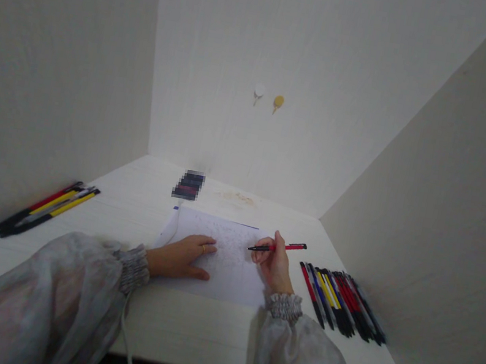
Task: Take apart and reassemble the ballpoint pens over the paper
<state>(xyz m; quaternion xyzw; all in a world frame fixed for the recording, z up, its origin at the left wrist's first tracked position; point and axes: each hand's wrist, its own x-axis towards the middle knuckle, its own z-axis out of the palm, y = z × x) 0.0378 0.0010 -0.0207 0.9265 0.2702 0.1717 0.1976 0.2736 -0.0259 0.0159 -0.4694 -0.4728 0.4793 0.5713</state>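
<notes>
A sheet of white paper (193, 284) covered with faint grey scribbles lies flat on the white table. My left hand (184, 257) rests on its left part, palm down with fingers stretched out and a ring on one of them. Over the right side of the sheet, my right hand (275, 263) is closed around a red and black pen (293, 247). The pen lies nearly level, its dark tip pointing left above the scribbles; I cannot tell whether the tip touches the paper.
Many pens (339, 300) lie in a row at the right, beside the wall. A smaller bunch of pens (46, 211) lies at the left wall. A blurred dark phone-like object (189, 185) sits behind the paper, with a white cable (125, 330) running toward the front edge. Two hooks (278, 102) are on the back wall.
</notes>
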